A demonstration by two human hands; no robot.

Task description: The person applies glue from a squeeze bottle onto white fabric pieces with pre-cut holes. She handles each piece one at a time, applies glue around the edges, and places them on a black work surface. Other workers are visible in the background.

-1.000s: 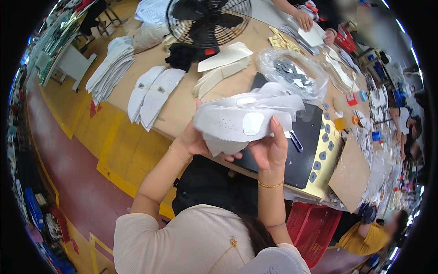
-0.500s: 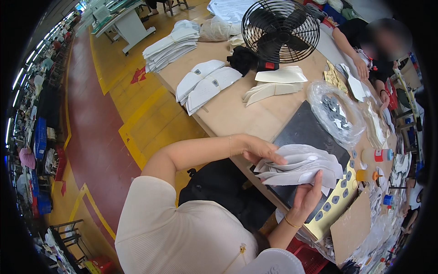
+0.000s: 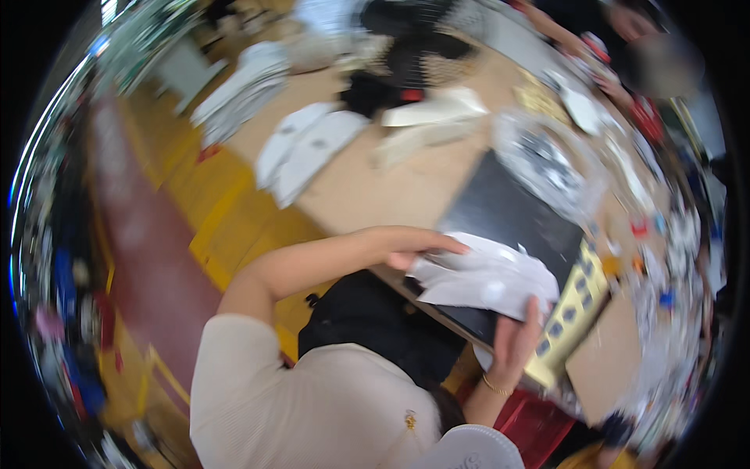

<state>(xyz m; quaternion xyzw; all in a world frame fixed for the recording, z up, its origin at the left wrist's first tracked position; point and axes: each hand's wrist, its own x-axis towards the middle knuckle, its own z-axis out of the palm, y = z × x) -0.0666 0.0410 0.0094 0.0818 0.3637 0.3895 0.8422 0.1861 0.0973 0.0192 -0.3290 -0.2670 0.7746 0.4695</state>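
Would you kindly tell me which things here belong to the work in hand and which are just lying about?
In use, it seems:
white pieces, held between the left hand and right hand
black mat, behind them in view

Apparently just lying about:
fan, blurred
cream stack
black cloth
clear bag
red basket
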